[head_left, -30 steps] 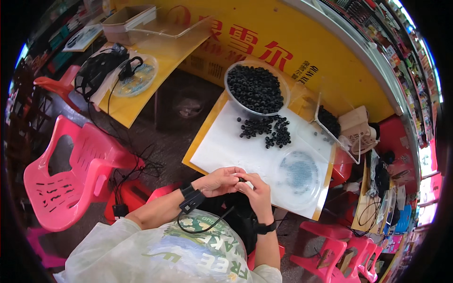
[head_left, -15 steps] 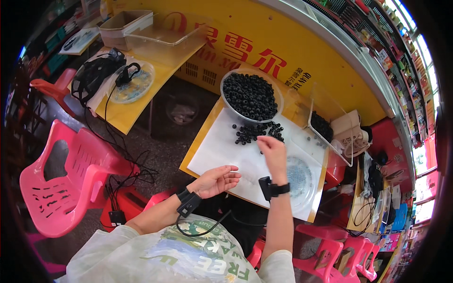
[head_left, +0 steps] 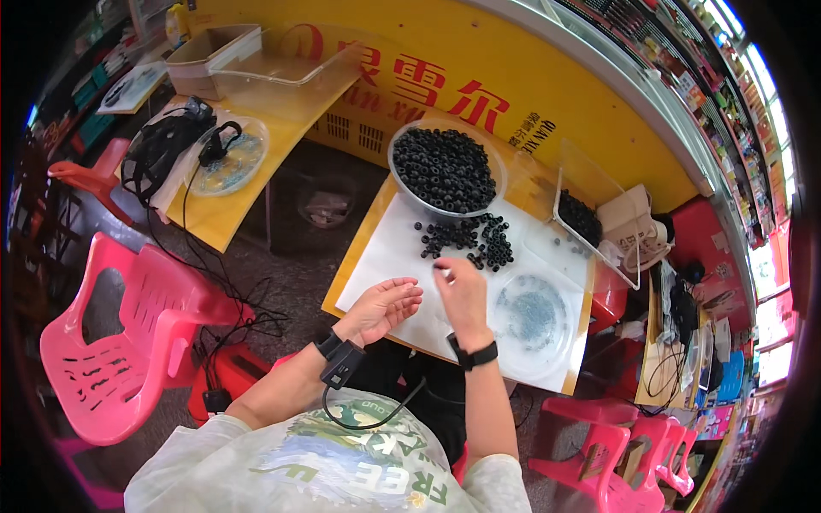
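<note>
My right hand (head_left: 462,295) hovers over the white sheet (head_left: 385,256) on the small table, pinching a small pale piece at its fingertips, just short of a loose pile of small black rings (head_left: 470,239). My left hand (head_left: 380,308) lies palm up beside it with fingers apart; whether anything lies in the palm I cannot tell. A round bowl (head_left: 445,169) heaped with black rings stands at the sheet's far edge. A clear round dish (head_left: 530,318) with small greyish bits sits to the right of my right hand.
A clear tray (head_left: 581,218) with more black rings is at the table's right, next to a beige bag (head_left: 633,231). A second yellow table (head_left: 256,111) at left carries cables, a round dish and clear boxes. Pink plastic chairs (head_left: 120,342) stand at left and lower right.
My hands were together near my body; the right hand then reached out to the black ring pile and has now drawn back part way, while the left hand stays open, palm up.
</note>
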`<action>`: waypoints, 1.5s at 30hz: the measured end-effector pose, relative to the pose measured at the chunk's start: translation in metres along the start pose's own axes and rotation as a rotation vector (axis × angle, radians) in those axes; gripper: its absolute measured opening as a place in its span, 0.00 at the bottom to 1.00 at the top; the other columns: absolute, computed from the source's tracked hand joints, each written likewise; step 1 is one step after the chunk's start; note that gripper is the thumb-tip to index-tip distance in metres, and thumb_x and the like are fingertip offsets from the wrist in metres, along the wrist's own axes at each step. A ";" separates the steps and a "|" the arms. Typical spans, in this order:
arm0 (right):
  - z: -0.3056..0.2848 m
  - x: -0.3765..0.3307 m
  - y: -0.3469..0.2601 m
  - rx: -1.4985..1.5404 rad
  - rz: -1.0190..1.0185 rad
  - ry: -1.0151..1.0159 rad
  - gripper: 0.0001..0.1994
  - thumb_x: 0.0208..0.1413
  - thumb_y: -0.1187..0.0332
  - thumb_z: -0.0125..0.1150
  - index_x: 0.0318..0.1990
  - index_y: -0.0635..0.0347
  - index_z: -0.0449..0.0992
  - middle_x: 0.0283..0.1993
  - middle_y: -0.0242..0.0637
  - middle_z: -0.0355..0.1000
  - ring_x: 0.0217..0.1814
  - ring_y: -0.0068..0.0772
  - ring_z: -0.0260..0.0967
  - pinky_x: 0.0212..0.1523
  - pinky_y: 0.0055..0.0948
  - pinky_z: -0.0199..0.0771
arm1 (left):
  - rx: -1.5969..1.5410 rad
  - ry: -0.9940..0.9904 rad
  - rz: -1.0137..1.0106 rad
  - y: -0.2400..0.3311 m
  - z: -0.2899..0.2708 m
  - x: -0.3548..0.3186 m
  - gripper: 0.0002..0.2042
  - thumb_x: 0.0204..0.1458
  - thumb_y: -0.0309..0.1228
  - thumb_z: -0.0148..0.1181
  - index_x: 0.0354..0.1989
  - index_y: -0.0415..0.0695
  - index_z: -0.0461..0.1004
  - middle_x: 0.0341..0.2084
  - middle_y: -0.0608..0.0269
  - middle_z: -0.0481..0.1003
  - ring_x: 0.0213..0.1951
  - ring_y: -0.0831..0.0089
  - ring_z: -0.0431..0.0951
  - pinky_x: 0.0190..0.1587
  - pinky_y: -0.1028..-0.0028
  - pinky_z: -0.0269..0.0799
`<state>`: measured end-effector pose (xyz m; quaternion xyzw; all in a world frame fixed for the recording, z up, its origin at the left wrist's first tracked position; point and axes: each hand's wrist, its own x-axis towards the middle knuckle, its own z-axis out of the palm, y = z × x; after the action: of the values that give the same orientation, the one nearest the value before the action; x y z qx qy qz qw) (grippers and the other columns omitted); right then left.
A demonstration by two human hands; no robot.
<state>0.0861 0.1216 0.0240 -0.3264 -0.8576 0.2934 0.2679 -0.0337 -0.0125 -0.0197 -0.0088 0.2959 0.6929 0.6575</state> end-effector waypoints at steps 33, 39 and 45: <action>-0.079 -0.115 0.057 -0.225 0.120 0.292 0.06 0.50 0.75 0.64 0.37 0.59 0.81 0.36 0.40 0.73 0.41 0.45 0.71 0.44 0.40 0.70 | 0.083 0.034 -0.007 -0.014 0.005 0.005 0.16 0.61 0.25 0.55 0.56 0.36 0.68 0.40 0.55 0.77 0.38 0.74 0.80 0.45 0.77 0.80; -0.096 -0.120 0.084 -0.410 0.001 0.141 0.06 0.46 0.75 0.66 0.34 0.58 0.81 0.35 0.36 0.72 0.42 0.42 0.70 0.45 0.37 0.70 | 0.099 0.007 -0.084 -0.014 0.013 0.003 0.15 0.61 0.25 0.56 0.55 0.36 0.69 0.40 0.56 0.77 0.38 0.75 0.80 0.44 0.78 0.80; -0.094 -0.122 0.083 -0.317 0.040 0.185 0.05 0.47 0.75 0.66 0.34 0.59 0.80 0.35 0.39 0.73 0.41 0.45 0.70 0.44 0.37 0.70 | 0.091 -0.066 -0.202 -0.013 0.019 -0.005 0.13 0.61 0.25 0.56 0.53 0.37 0.70 0.40 0.54 0.79 0.37 0.73 0.81 0.42 0.80 0.82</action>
<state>0.2587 0.1157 -0.0005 -0.4069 -0.8583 0.1286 0.2849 -0.0136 -0.0095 -0.0071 0.0139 0.3028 0.6090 0.7330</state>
